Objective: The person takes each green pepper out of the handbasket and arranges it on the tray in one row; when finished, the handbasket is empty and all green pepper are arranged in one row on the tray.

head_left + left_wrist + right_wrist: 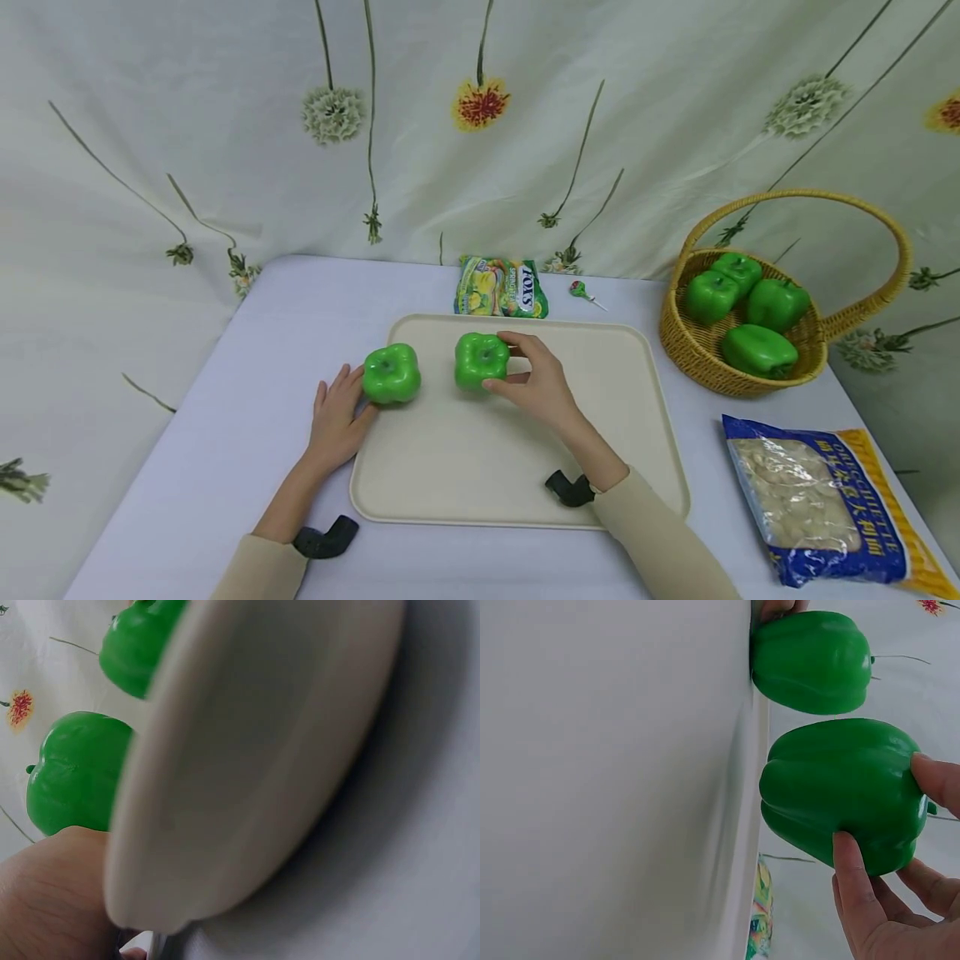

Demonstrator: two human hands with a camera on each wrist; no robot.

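In the head view my right hand pinches a green bell pepper between thumb and fingertips, close over the beige tray. The right wrist view shows that pepper with its stem end toward the fingers. A second green bell pepper stands at the tray's left edge. Beside it lies my left hand, its fingers loosely spread and fingertips right at the pepper's side. The tray's rim hides most of that hand in the left wrist view.
A wicker basket with several green peppers stands at the right behind a bag of pasta. Behind the tray lie a green candy bag and a lollipop. A flowered cloth hangs at the back.
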